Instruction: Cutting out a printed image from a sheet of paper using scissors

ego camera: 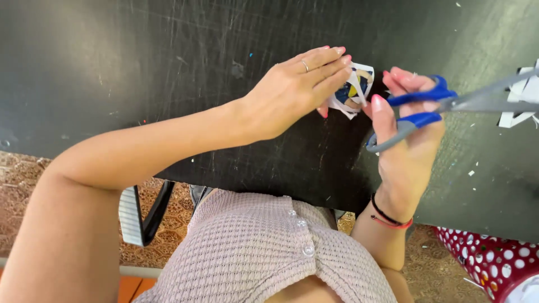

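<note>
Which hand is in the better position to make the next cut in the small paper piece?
Probably the right hand: it already holds the blue-handled scissors, just beside the paper piece. The left hand lies on the paper, steadying it on the black table.

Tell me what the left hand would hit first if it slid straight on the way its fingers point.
The left hand already rests on the small printed paper cut-out; beyond it, probably the right hand's fingertips.
</note>
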